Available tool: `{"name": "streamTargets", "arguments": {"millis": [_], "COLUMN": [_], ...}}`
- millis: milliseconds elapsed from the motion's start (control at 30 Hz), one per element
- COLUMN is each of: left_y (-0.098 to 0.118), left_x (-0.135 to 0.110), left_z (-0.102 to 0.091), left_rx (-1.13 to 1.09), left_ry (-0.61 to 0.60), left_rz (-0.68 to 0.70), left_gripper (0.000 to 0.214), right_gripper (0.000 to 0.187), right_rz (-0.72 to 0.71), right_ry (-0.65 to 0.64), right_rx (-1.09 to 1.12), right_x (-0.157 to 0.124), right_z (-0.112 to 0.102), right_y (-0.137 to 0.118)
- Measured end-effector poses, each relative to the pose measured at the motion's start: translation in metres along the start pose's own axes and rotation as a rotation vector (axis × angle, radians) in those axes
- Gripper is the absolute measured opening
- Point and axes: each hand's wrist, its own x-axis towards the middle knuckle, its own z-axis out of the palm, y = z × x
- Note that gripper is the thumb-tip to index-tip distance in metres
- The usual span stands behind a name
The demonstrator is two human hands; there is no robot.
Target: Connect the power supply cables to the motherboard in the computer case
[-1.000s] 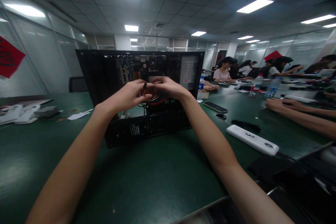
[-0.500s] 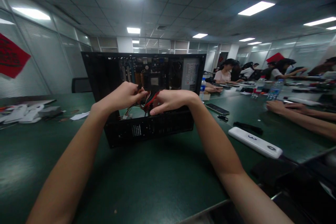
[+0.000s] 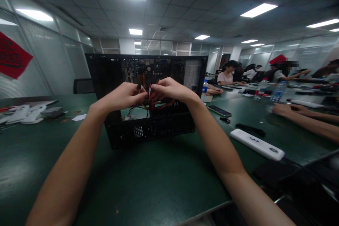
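An open black computer case (image 3: 153, 130) stands on the green table in front of me. Inside it are a motherboard (image 3: 152, 66) and, at the upper right, a grey power supply (image 3: 192, 74). My left hand (image 3: 128, 93) pinches thin cables with a dark connector (image 3: 138, 87) at the case opening. To its right, my right hand (image 3: 169, 88) closes on a bundle of red, black and coloured cables (image 3: 153, 99). Loose cables hang down to the lower edge of the case. The fingers partly hide what they grip.
A white power strip (image 3: 256, 143), a phone (image 3: 219, 110) and a black strap (image 3: 250, 130) lie to the right. Plastic bottles (image 3: 278, 91) stand farther back. Another person's hands (image 3: 284, 109) rest at the right. White parts (image 3: 29, 113) and a grey box (image 3: 52, 112) lie left.
My right hand has risen, turning from palm-down to a pinch, and the red and black cables are lifted more upright with it. My left hand stays nearly in place.
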Motion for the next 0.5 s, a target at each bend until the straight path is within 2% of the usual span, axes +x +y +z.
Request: {"name": "streamTargets", "arguments": {"millis": [167, 300, 500], "left_y": [0.009, 0.015, 0.018], "left_x": [-0.007, -0.01, -0.01], "left_z": [-0.009, -0.011, -0.009], "left_rx": [-0.152, -0.215, -0.193], "left_ry": [-0.096, -0.166, -0.095], "left_rz": [0.011, 0.048, 0.113], "left_gripper": [0.041, 0.037, 0.034], "right_gripper": [0.033, 0.037, 0.041], "right_rz": [-0.006, -0.042, -0.083], "right_ry": [0.049, -0.015, -0.06], "right_rx": [0.123, 0.129, 0.051], "right_x": [-0.005, -0.012, -0.018], "right_z": [-0.008, -0.009, -0.006], "right_y": [-0.001, -0.007, -0.015]}}
